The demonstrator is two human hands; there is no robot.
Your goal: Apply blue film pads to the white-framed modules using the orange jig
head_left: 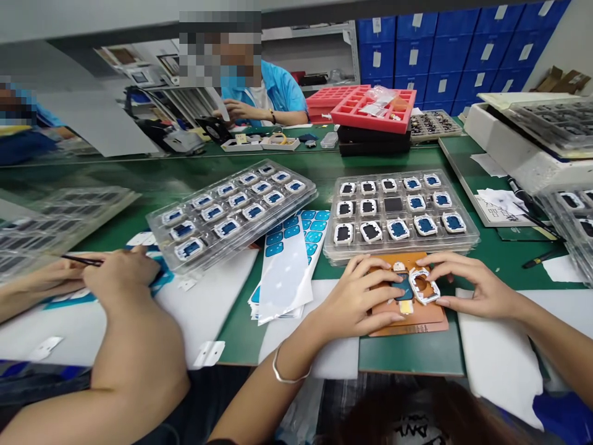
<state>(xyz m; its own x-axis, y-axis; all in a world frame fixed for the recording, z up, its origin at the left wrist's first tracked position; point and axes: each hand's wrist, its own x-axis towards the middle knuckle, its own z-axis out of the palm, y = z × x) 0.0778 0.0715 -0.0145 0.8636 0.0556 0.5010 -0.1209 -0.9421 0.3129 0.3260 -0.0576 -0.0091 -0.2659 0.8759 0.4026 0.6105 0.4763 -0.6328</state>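
My left hand [354, 301] lies over an orange-brown board [417, 326], fingers spread. Its fingertips touch the left side of a small dark blue square piece [404, 287] with a yellow tab [406, 306] below it. My right hand [477, 286] pinches a white squarish frame [425, 287] with a dark inner edge, thumb at its lower right corner and fingers along its top. The frame is beside the blue piece, over the board. Just behind the board, a clear plastic tray [330, 247] carries rows of similar white frames, some with blue inserts, some with black.
A second clear tray [210, 262] rests tilted on the left, near blue sticker sheets [285, 275]. A neighbour's hands [118, 275] work at far left. Across the bench sits another person [282, 93]. Red trays [370, 123] stand behind; a white box [495, 145] is right.
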